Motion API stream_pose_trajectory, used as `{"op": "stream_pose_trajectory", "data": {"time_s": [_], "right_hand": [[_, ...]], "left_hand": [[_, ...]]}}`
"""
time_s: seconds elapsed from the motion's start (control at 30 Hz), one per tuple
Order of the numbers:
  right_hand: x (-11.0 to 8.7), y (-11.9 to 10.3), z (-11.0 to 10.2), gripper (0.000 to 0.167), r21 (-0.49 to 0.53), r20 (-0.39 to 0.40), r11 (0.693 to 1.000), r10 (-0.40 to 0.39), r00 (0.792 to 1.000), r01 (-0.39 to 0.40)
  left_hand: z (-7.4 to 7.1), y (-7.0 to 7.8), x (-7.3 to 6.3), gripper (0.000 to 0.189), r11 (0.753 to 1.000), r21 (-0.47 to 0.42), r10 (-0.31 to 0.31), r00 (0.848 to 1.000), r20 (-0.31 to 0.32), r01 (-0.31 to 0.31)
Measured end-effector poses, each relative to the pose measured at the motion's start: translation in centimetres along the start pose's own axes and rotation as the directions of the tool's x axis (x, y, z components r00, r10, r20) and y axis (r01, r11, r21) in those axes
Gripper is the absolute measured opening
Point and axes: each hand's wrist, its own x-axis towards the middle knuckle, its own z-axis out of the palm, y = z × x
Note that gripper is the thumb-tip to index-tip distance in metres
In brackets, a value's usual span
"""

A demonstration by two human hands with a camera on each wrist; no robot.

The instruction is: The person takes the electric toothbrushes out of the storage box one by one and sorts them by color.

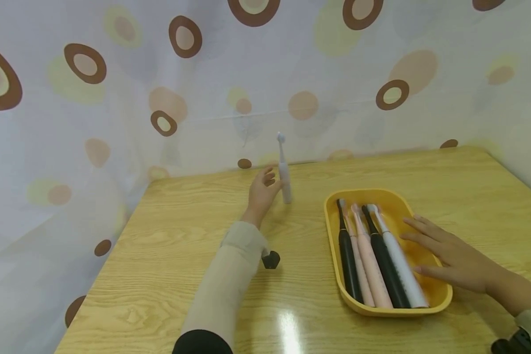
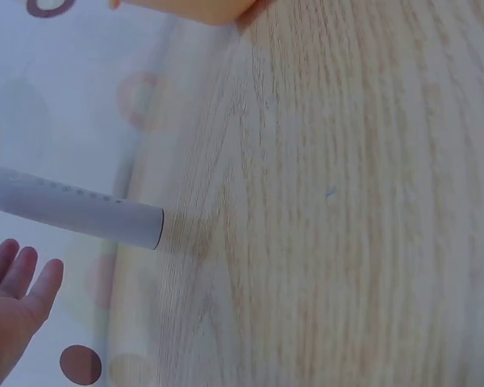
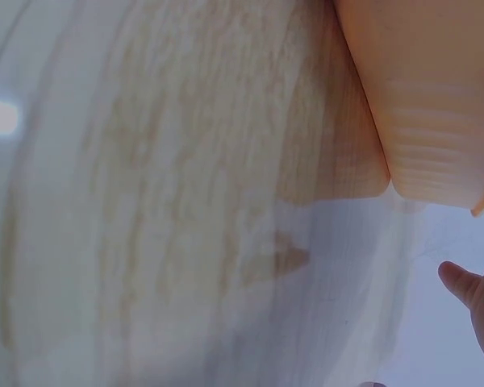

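A white electric toothbrush [image 1: 284,177] stands upright near the back of the table, its base on the wood. My left hand [image 1: 263,191] is just left of its handle, thumb tip close to it. In the left wrist view, a gap shows between the visible fingers [image 2: 44,289] and the white handle [image 2: 81,210]; contact by the thumb cannot be told. Over the right rim of a yellow tray [image 1: 332,246], my right hand [image 1: 451,255] has its fingers spread and holds nothing. Inside the tray lie several electric toothbrushes: black [image 1: 348,260], pink [image 1: 373,265] and white [image 1: 400,265].
The wooden table [image 1: 172,255] meets a spotted white cloth [image 1: 203,98] along its back and left edges. The tray's outer wall [image 3: 436,105] fills the upper right of the right wrist view. Cameras are strapped at both wrists.
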Motion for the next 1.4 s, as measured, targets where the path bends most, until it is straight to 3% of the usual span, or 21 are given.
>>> {"op": "stream_pose_trajectory", "data": {"time_s": [0.43, 0.63, 0.83, 1.0, 1.23, 1.4], "right_hand": [[0.0, 0.1, 0.0, 0.056, -0.005, -0.013, 1.000, -0.015, 1.000, 0.015], [0.0, 0.3, 0.1, 0.058, 0.013, -0.021, 0.999, -0.043, 0.999, 0.043], [0.0, 0.3, 0.1, 0.059, 0.021, -0.021, 0.999, -0.046, 0.999, 0.047], [-0.1, 0.2, 0.1, 0.058, 0.039, -0.003, 0.999, -0.004, 1.000, 0.004], [0.0, -0.1, 0.0, 0.058, 0.054, 0.003, 0.998, 0.023, 1.000, -0.023], [0.0, 0.0, 0.1, 0.058, 0.057, -0.001, 0.998, 0.032, 0.999, -0.032]], "left_hand": [[-1.0, 0.3, -2.4, 0.045, 0.992, -0.127, 0.012, 1.000, 0.004, -0.011], [-0.7, 1.3, -3.7, 0.044, 0.985, -0.172, 0.032, 0.995, 0.090, -0.016], [0.2, 2.8, -5.0, 0.044, 0.966, -0.256, 0.082, 0.978, 0.191, -0.031], [1.1, 4.1, -6.3, 0.042, 0.956, -0.292, 0.121, 0.940, 0.320, -0.024], [2.9, 5.6, -7.9, 0.042, 0.960, -0.281, 0.141, 0.842, 0.521, 0.013], [3.9, 5.9, -8.8, 0.042, 0.966, -0.254, 0.121, 0.791, 0.600, 0.044]]}}
